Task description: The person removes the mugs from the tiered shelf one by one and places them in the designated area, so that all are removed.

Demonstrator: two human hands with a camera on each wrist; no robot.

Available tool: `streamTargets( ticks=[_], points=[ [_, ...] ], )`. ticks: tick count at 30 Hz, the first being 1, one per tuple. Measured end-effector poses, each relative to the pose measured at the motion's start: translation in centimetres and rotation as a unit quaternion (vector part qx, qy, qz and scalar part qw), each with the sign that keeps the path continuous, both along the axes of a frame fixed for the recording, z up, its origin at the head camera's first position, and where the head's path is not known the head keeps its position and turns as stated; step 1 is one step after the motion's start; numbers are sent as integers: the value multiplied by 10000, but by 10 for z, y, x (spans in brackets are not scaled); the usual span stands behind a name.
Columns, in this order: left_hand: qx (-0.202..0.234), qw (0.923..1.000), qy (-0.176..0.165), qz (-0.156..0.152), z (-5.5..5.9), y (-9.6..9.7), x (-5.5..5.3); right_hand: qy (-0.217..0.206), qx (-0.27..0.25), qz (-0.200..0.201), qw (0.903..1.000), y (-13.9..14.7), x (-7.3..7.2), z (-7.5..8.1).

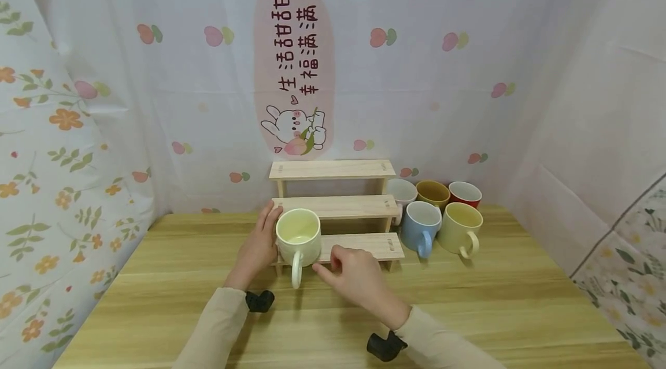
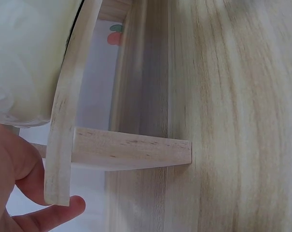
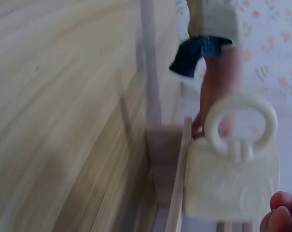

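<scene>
A cream mug (image 1: 299,242) stands upright on the left end of the lowest step of a three-step wooden rack (image 1: 364,246), its handle pointing towards me. My left hand (image 1: 262,247) is just left of the mug and grips the end of the rack; the left wrist view shows its fingers (image 2: 54,216) around the end of the board (image 2: 63,145). To the right of the mug, my right hand (image 1: 359,276) hovers with loosely bent fingers and holds nothing. In the right wrist view its fingertips (image 3: 281,217) are apart from the mug (image 3: 230,186).
Right of the rack, several mugs stand in two rows: a blue mug (image 1: 420,224) and a pale yellow mug (image 1: 459,227) in front, with a white mug (image 1: 402,191), a brown-yellow mug (image 1: 433,191) and a red mug (image 1: 465,192) behind. A patterned cloth (image 1: 416,97) hangs behind the wooden table (image 1: 468,305).
</scene>
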State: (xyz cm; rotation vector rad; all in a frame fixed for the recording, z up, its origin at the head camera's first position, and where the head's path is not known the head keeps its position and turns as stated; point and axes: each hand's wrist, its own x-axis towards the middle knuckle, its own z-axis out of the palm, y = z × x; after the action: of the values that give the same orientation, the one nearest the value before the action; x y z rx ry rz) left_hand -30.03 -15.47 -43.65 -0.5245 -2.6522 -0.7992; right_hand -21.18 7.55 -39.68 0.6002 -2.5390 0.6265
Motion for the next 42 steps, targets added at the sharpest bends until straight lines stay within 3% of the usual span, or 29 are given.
streamTargets(
  ticks=[10,14,17,22,29,42],
  points=[
    [-72,9999,131,-28,-2,-1,-1,309,828,551,9946,-36,3,2],
    [-98,9996,247,-62,-1,0,-1,576,1034,505,9917,-43,2,1],
    [-106,9997,225,-72,-2,-1,-1,520,1144,378,9914,-43,0,-2],
    [-86,9999,122,-6,-3,-1,1,293,1157,257,9925,-40,-4,-6],
    [-60,9999,6,-84,-1,0,-1,307,1190,332,9919,-34,-6,-5],
    [-75,9999,102,-22,-1,1,-1,212,923,-58,9955,-15,-12,-2]
  ],
)
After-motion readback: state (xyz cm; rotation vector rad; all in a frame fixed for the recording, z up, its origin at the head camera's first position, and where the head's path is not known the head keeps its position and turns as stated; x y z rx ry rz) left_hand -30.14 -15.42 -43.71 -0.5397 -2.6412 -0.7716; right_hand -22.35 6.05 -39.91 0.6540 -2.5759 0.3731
